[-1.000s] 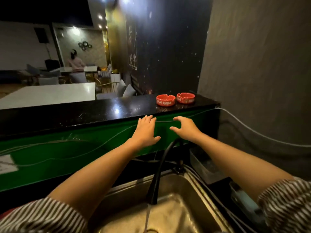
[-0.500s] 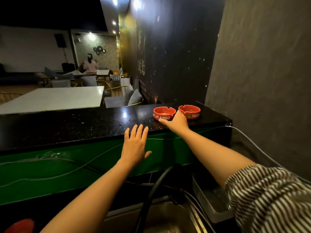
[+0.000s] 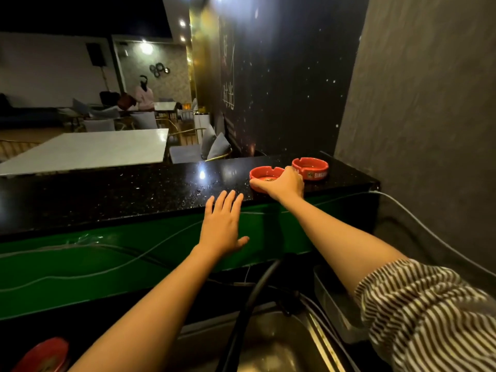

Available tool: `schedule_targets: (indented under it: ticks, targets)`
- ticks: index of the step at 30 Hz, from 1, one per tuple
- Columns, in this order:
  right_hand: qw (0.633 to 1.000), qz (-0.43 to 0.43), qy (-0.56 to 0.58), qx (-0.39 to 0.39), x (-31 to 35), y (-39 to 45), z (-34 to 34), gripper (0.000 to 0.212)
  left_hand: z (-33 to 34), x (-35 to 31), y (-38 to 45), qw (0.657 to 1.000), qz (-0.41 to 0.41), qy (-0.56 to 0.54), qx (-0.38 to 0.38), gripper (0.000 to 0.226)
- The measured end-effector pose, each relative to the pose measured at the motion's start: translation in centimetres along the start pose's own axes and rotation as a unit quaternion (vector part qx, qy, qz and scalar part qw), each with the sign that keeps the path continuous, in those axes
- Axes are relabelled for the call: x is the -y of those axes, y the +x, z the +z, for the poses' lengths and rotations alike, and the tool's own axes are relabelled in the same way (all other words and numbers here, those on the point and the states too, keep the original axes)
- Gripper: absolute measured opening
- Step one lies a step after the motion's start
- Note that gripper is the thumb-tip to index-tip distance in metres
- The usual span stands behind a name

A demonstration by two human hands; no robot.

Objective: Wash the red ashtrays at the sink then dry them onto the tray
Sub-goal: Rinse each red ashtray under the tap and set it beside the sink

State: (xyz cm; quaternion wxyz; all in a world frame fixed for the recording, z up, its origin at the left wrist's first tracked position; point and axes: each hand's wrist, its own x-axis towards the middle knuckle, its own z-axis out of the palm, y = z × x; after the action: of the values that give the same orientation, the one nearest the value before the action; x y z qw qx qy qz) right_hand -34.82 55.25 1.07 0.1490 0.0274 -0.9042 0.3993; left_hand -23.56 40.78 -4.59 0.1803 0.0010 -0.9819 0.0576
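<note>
Picking up the first ashtray off the bar counter, looks like, so best to get a proper wrap on the rim before lifting: wet-looking black granite counter (image 3: 107,194), speckled with droplets, and smooth glazed sides probably mean slippery. Worth keeping it level on the way down too, since something brownish sits in the bowl, maybe ash or a butt, hard to tell. Right hand (image 3: 281,183) curled over the near side of the near red ashtray (image 3: 265,173), thumb (image 3: 256,182) stretched along the front rim, other fingers hidden behind the hand so can't say how far round they reach. Touching for sure, still sitting on the counter as far as can be seen. Second red ashtray (image 3: 311,167) just beside it to the right, near the wall, untouched. Left hand (image 3: 222,224) flat and spread, fingers straight, holding nothing, fingertips up at the counter edge above the green panel (image 3: 80,264). Steel sink (image 3: 281,345) and black faucet (image 3: 249,304) straight below, so a short carry down. Something red at bottom left, blurry, can't tell what.
</note>
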Motion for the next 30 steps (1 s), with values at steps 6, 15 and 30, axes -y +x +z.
schedule_targets:
  ticks: [6,15,30]
  targets:
    - [0.989,-0.099,0.109,0.017,-1.8,-9.3,-2.9,0.075,-2.0,0.8,-3.7,0.924,0.014,-0.383,-0.009,0.105]
    - [0.979,-0.074,0.157,0.110,-4.2,-26.3,-3.5,0.114,-2.8,-0.3,-18.8,0.703,-0.006,-0.708,0.059,0.096]
    - [0.917,0.012,0.185,0.352,-11.0,-44.1,3.3,0.100,5.5,5.4,-36.1,0.745,-0.042,-0.615,0.253,0.104]
